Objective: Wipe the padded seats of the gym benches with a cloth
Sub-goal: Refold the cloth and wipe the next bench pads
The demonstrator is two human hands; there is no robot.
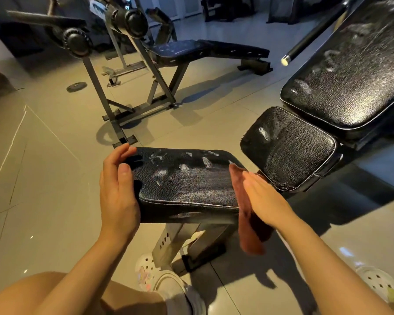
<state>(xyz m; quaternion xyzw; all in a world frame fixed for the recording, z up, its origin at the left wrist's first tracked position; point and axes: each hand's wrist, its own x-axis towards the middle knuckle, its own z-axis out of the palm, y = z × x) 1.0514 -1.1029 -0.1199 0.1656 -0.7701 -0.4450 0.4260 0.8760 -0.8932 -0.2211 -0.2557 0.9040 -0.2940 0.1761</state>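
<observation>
Reaching forward from the lower edge, both bare forearms are seen; the left hand is curled round the left end of the nearest padded seat, thumb on top; the right hand is held flat with straight fingers, pressing a brown cloth against the seat's right end, the cloth's tail hanging below the edge; streaks are seen on the black leather; just beyond to the right a second seat pad and an inclined backrest are set; farther off, across the tiled floor, another bench stands.
</observation>
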